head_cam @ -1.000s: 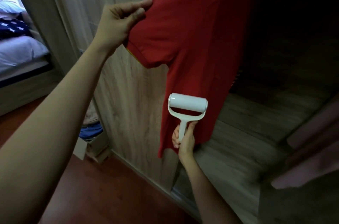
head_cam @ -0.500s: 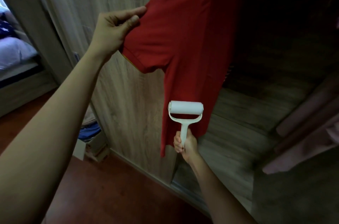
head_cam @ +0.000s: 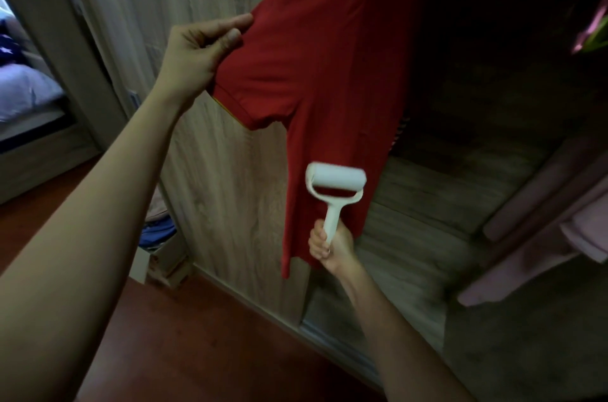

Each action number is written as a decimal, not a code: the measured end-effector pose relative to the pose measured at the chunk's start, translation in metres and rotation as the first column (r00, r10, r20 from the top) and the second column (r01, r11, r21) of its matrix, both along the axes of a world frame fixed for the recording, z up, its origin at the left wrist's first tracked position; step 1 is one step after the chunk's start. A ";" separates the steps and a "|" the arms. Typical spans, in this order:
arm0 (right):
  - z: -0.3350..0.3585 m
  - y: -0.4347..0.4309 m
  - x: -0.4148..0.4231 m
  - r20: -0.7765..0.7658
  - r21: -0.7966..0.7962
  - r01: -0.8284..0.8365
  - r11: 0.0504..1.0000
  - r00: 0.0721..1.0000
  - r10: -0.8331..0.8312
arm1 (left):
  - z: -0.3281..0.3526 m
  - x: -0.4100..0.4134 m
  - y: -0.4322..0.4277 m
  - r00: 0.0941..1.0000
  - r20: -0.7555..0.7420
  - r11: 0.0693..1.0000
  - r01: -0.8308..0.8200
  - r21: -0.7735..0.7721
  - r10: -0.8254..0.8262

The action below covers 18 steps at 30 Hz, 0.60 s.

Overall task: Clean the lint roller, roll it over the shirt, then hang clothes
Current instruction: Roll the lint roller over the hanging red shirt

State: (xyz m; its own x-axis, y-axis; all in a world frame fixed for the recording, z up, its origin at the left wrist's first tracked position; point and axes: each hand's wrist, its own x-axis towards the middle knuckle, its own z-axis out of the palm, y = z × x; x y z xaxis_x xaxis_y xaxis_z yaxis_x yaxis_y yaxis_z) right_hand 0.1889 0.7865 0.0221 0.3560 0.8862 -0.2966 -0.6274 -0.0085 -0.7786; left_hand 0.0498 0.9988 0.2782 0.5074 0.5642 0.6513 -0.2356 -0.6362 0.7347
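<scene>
Left hand (head_cam: 197,52): pinches the red shirt (head_cam: 329,79) by its sleeve.
Right hand (head_cam: 332,243): grips the lint roller (head_cam: 334,186) handle, roller against the shirt's lower part.

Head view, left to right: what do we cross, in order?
bed → left hand → red shirt → pink clothes. The lint roller and the right hand overlap the shirt, so they are left out.

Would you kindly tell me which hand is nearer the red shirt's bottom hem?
Right. The right hand, gripping the lint roller, is at the bottom hem of the red shirt; the left hand pinches its sleeve well above.
</scene>
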 end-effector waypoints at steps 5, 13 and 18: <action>0.106 0.009 0.040 0.085 0.212 -0.036 0.977 0.996 0.018 | 0.004 -0.001 -0.008 1.000 -0.015 0.999 -0.003 -0.052 0.002; 0.128 -0.006 0.063 -0.005 0.193 -0.321 0.927 0.944 0.329 | 0.005 -0.002 -0.016 1.000 -0.004 0.997 0.008 -0.079 -0.009; 0.210 0.010 0.087 0.020 0.357 -0.483 0.800 0.860 0.510 | 0.005 -0.003 -0.019 1.000 0.007 0.996 0.011 -0.090 -0.010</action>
State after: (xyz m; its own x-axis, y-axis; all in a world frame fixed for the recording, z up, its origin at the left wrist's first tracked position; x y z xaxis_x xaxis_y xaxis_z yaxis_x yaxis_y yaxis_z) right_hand 0.2762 0.7967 0.2322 -0.1713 0.9841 0.0462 -0.6642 -0.0807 -0.7432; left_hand 0.0468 0.9796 0.2828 0.5095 0.6153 0.6015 -0.2470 -0.5651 0.7872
